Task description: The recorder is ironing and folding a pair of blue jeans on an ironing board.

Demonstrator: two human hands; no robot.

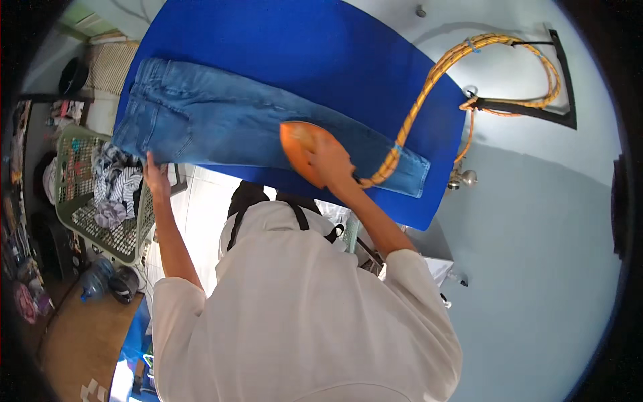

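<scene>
A pair of blue denim jeans [226,118], folded lengthwise, lies across a blue-covered ironing board [301,45], waistband at the left and hem at the right. My right hand [329,161] grips an orange clothes iron [301,163] that rests over the leg part of the jeans. The iron's tip points up and to the left; its soleplate is hidden. At the near edge of the board my left hand [156,176] touches the jeans below the back pocket, fingertips at the cloth. Whether those fingers pinch the fabric is hard to see.
The iron's yellow patterned cord [417,108] loops up to a black wall bracket [565,80] at the right. A green plastic laundry basket [63,176] with crumpled clothes [118,176] stands at the left. A blue water jug [98,279] is on the floor.
</scene>
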